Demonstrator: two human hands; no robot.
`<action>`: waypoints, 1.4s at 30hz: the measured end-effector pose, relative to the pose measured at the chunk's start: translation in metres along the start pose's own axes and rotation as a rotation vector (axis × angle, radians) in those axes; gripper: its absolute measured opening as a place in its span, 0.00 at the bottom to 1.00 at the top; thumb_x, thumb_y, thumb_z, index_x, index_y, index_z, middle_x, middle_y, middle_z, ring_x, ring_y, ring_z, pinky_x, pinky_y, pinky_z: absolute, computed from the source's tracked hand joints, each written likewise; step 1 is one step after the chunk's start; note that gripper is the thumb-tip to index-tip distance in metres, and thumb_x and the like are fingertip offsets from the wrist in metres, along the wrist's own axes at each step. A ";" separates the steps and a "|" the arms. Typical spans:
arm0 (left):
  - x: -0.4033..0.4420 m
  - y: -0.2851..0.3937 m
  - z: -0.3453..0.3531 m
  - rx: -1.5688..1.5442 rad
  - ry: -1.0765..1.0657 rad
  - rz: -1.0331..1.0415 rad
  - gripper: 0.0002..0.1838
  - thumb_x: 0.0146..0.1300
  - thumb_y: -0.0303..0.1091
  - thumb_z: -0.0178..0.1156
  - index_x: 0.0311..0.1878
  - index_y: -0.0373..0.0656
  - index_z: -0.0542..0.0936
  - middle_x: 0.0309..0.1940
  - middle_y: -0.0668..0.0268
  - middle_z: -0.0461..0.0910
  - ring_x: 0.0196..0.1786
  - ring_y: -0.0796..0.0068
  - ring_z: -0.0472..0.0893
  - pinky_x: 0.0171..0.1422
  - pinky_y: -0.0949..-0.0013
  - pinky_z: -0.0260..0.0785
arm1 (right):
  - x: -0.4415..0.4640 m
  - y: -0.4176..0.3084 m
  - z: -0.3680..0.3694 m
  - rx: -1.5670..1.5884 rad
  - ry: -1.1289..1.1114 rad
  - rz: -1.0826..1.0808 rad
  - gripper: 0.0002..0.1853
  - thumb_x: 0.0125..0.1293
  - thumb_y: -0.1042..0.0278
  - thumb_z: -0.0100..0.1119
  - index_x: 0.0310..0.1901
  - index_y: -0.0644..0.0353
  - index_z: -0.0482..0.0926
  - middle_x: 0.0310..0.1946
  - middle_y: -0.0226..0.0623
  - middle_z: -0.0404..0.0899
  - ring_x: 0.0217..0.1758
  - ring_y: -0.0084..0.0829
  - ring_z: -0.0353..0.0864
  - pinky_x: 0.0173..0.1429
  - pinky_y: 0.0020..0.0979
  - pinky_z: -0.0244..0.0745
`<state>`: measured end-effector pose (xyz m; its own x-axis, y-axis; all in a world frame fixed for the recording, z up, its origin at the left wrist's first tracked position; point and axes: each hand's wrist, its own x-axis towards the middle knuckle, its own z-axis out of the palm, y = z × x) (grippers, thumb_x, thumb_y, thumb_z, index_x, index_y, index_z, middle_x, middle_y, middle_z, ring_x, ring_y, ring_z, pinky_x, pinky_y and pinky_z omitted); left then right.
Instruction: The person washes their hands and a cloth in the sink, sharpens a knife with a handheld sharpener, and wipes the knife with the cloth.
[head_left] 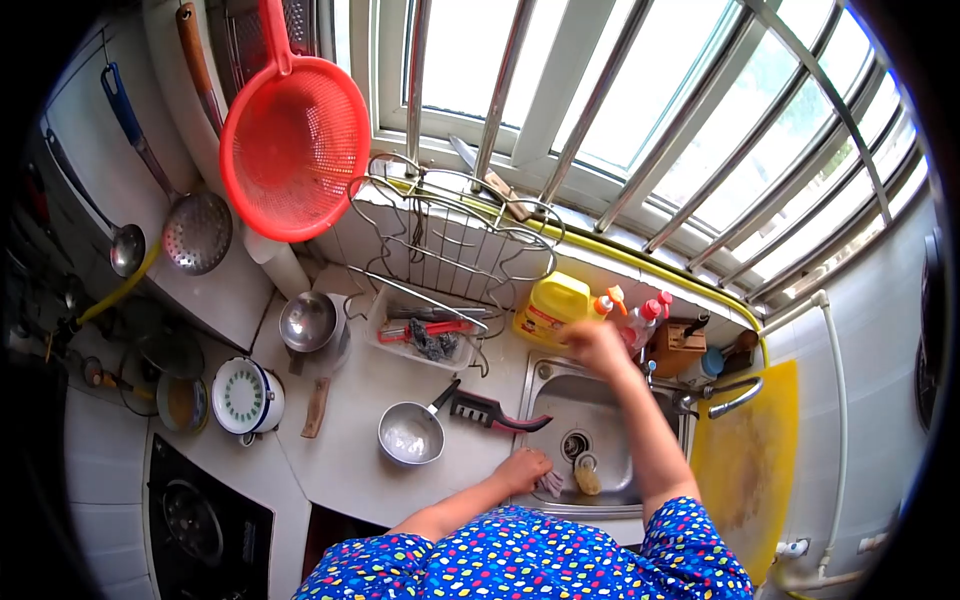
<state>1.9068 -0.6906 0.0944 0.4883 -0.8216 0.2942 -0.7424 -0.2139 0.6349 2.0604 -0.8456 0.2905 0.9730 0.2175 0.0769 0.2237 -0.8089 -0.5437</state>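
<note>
My left hand [524, 470] rests at the sink's left front edge, its fingers closed on a greyish-pink cloth [551, 484]. Over the back of the steel sink [610, 410] reaches my right hand [597, 347], overlapping the lower right of a yellow jug [556, 303]. Its fingers are blurred, and I cannot tell whether it touches the jug. Just behind it stand a bottle with an orange top [608, 301] and a bottle with a red top [645, 318]. A tan scrubber [587, 480] lies in the sink near the drain [575, 446].
Left of the sink are a knife sharpener [490, 411], a small saucepan [411, 434] and a plastic bin [425, 345] of utensils. A wire rack [450, 235] stands below the barred window. The faucet [735, 395] and a yellow board [745, 470] are at the right.
</note>
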 end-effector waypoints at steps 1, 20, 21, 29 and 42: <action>0.000 0.002 -0.003 0.000 -0.007 -0.003 0.14 0.35 0.26 0.60 0.31 0.46 0.72 0.28 0.63 0.73 0.39 0.61 0.74 0.42 0.61 0.64 | 0.021 -0.023 -0.027 0.089 0.144 -0.006 0.12 0.48 0.86 0.52 0.33 0.61 0.79 0.31 0.42 0.79 0.36 0.36 0.79 0.40 0.29 0.73; -0.003 -0.005 0.003 -0.080 0.070 0.034 0.15 0.33 0.26 0.58 0.31 0.44 0.71 0.29 0.61 0.72 0.38 0.60 0.74 0.42 0.61 0.65 | 0.203 -0.063 -0.026 -1.115 0.188 -0.676 0.25 0.61 0.57 0.43 0.60 0.57 0.62 0.30 0.29 0.72 0.48 0.30 0.70 0.73 0.43 0.30; -0.004 -0.006 0.003 -0.080 0.069 0.034 0.15 0.33 0.26 0.58 0.31 0.44 0.71 0.29 0.61 0.72 0.38 0.60 0.74 0.42 0.61 0.65 | 0.203 -0.059 -0.025 -1.152 0.340 -0.687 0.22 0.58 0.60 0.47 0.55 0.57 0.67 0.30 0.31 0.72 0.50 0.31 0.69 0.73 0.42 0.33; -0.002 -0.002 0.000 -0.048 0.023 -0.002 0.13 0.38 0.26 0.58 0.32 0.46 0.73 0.29 0.63 0.74 0.39 0.61 0.74 0.44 0.62 0.64 | 0.140 -0.065 -0.053 -0.905 0.457 -0.655 0.21 0.53 0.74 0.48 0.51 0.58 0.71 0.41 0.37 0.71 0.56 0.33 0.66 0.73 0.39 0.34; 0.014 0.003 -0.005 -0.093 -0.333 -0.316 0.32 0.49 0.46 0.61 0.53 0.45 0.58 0.35 0.53 0.78 0.34 0.50 0.78 0.43 0.52 0.67 | -0.099 -0.050 -0.011 0.250 0.711 -0.015 0.18 0.64 0.67 0.47 0.54 0.64 0.69 0.39 0.39 0.73 0.49 0.33 0.69 0.58 0.33 0.61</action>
<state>1.9134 -0.7005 0.1042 0.4990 -0.8518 -0.1595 -0.5295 -0.4454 0.7220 1.9536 -0.8328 0.3196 0.7904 -0.2466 0.5607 0.3000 -0.6423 -0.7053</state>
